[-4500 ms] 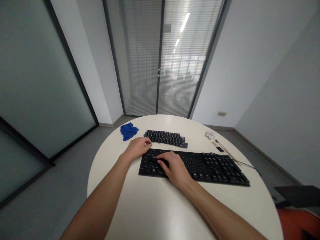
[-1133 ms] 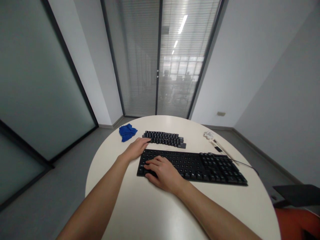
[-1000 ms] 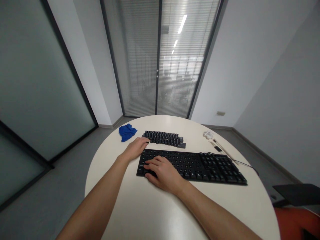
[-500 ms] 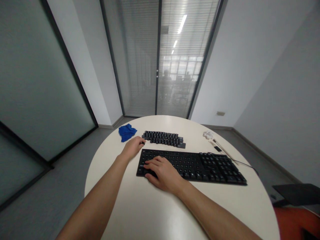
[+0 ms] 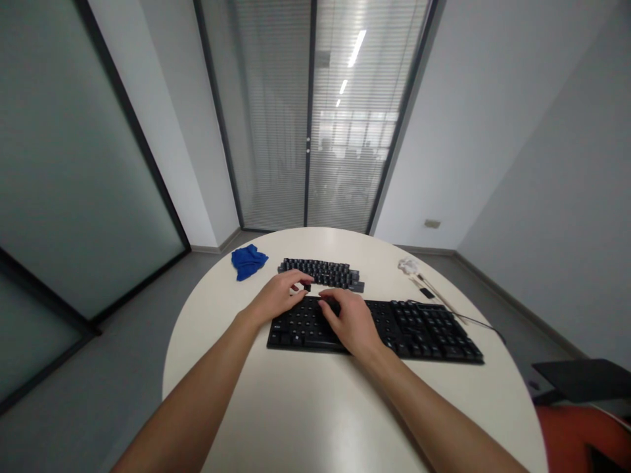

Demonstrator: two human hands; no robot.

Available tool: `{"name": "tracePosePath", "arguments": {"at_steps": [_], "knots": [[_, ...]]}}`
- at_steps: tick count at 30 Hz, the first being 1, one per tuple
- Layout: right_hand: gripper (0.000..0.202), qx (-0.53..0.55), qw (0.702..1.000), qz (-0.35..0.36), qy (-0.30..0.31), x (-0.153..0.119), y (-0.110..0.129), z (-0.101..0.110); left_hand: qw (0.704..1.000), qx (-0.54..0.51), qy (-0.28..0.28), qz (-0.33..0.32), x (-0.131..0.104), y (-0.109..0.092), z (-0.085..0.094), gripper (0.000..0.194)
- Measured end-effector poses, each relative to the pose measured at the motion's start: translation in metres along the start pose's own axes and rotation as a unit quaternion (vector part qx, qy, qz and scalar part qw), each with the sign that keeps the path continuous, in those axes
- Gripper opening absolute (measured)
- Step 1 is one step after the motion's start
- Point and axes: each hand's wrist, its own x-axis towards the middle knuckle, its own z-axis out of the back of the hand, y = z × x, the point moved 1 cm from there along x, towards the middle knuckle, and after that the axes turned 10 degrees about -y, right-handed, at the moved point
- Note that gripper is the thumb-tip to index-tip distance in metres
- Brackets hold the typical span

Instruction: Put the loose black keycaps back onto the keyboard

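A black keyboard [image 5: 315,340] lies across the round table, many of its keycaps off in the left and middle parts, while the right part has its keys. My left hand [image 5: 282,293] is over its upper left edge, thumb and fingers closed on a small black keycap [image 5: 307,287]. Just to the right, my right hand [image 5: 351,317] hovers over or rests on the middle of the keyboard. Its thumb and forefinger point left, slightly apart, and nothing shows between them. Behind both hands stand rows of loose keycaps [image 5: 325,270], partly covered by my left fingers.
A crumpled blue cloth [image 5: 248,261] lies at the table's [image 5: 305,414] back left. At the right are a clear crumpled wrapper [image 5: 409,266], a thin stick [image 5: 436,292], a small black piece [image 5: 426,293] and the keyboard's cable [image 5: 480,322]. A red and black chair [image 5: 582,433] stands at the lower right.
My left hand has moved right from beside the loose keycaps to over the keyboard, with a keycap in its fingers. My right hand has shifted right and up from the keyboard's lower left.
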Motion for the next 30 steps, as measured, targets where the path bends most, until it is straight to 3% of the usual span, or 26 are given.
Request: {"name": "tracePosePath", "arguments": {"at_steps": [8,18,30], "knots": [[0.016,0.085,0.995,-0.031,-0.03,0.002,-0.005,-0.001,0.999,-0.031,0.007,-0.014,0.0,-0.021,-0.008,0.034],[0.016,0.146,0.988,-0.04,-0.029,0.003,-0.008,0.001,0.999,-0.035,-0.012,-0.01,-0.001,-0.019,-0.01,0.038],[0.019,0.152,0.988,-0.027,0.003,0.003,-0.006,0.002,0.981,-0.168,-0.01,0.097,0.001,-0.024,-0.008,0.056]]}}
